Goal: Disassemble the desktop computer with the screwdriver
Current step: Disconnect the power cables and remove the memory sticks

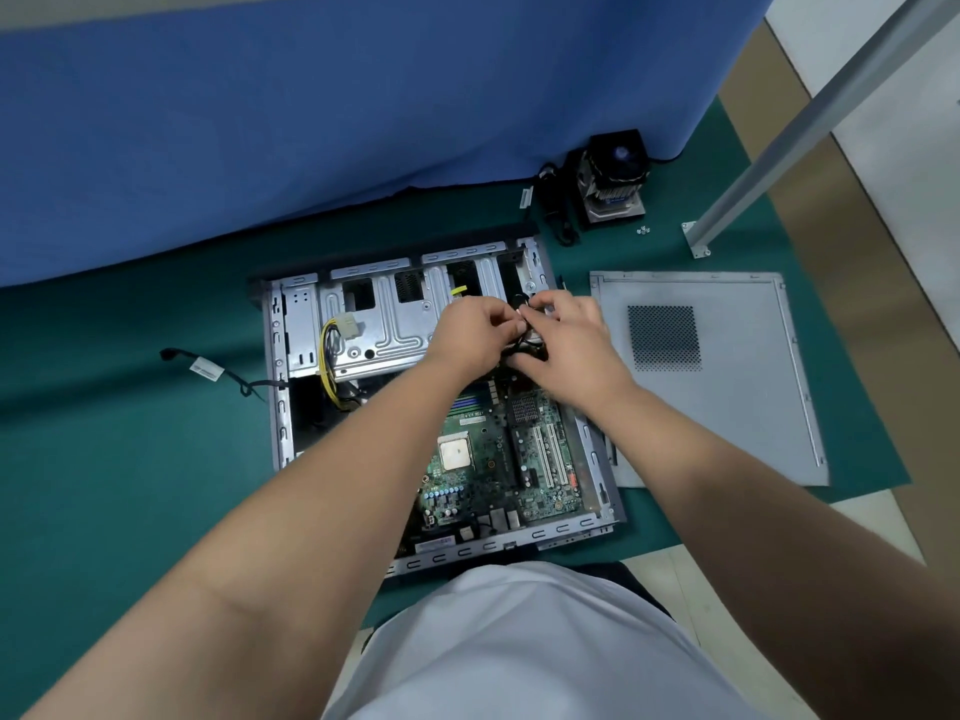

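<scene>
Loose cable (208,370): lies on the green mat left of the case; its white label is too small to read.
Desktop computer (291,387): open on the counter's green mat, motherboard (483,459) exposed.
Left hand (470,332): grip pinched narrow on a thin black cable (521,330) above the board.
Right hand (563,337): grip also closed on that cable bundle; best to pull by the plug, straight, not the wires.
Side panel (727,381): off, lying to the right.
Cooler (613,179): removed, its writing unreadable.
Screwdriver: not in view.
</scene>
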Available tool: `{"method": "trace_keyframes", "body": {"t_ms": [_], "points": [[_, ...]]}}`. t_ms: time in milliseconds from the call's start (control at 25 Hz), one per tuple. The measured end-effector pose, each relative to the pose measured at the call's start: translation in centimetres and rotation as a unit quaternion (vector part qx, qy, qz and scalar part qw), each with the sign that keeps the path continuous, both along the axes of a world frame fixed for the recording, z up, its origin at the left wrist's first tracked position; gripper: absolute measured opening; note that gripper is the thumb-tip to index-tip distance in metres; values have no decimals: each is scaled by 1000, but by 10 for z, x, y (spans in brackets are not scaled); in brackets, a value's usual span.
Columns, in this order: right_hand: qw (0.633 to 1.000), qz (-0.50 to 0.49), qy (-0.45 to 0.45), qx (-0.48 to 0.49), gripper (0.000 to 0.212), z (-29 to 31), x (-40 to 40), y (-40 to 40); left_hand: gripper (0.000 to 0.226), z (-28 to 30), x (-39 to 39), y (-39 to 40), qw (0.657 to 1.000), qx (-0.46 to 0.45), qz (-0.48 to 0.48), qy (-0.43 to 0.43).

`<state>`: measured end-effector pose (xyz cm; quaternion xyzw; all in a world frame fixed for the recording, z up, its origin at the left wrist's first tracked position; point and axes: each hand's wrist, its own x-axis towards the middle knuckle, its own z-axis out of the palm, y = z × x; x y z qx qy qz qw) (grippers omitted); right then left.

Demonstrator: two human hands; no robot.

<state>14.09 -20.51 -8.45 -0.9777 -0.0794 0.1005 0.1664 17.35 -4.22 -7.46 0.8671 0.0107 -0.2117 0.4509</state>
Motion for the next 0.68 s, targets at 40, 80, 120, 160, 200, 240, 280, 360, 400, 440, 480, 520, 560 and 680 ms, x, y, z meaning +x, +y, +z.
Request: {"method": "trace_keyframes", "body": {"t_ms": [40, 80, 120, 160, 200, 240, 280, 360, 400, 440, 480, 520, 560, 680], "points": [[1000, 7, -12, -19, 64, 0, 0, 0, 11, 2, -1, 7, 1000, -17, -12, -3], [999, 13, -25, -39, 63, 0, 0, 0, 15, 5, -3, 15, 999, -31, -19, -11], [997, 18, -36, -58, 64, 0, 0, 0, 17, 7, -7, 25, 999, -33, -22, -30], [996, 23, -46, -77, 65, 0, -1, 1, 20, 8, -11, 37, 998, -17, -22, -64], [993, 28, -56, -99, 67, 0, -2, 3, 22, 8, -17, 50, 994, 12, -24, -108], [989, 35, -68, -125, 68, 0, -4, 4, 24, 5, -23, 63, 987, 46, -32, -152], [985, 43, -80, -150, 66, 0, -5, 6, 26, 2, -29, 77, 977, 80, -44, -191], [977, 59, -100, -181, 58, 2, -5, 7, 30, -8, -42, 104, 956, 147, -68, -244], [975, 67, -104, -186, 53, 3, -5, 6, 32, -14, -49, 118, 947, 180, -76, -257], [974, 75, -106, -185, 48, 4, -5, 4, 33, -19, -55, 131, 938, 209, -82, -264], [974, 81, -106, -182, 45, 4, -5, 1, 33, -25, -60, 141, 931, 234, -87, -268], [975, 84, -108, -177, 44, 5, -5, -1, 34, -30, -65, 150, 923, 257, -95, -270], [976, 85, -112, -168, 43, 6, -5, -2, 36, -35, -70, 156, 916, 277, -105, -269], [979, 81, -114, -149, 40, 8, -5, 0, 47, -44, -76, 163, 901, 318, -128, -265]]}}
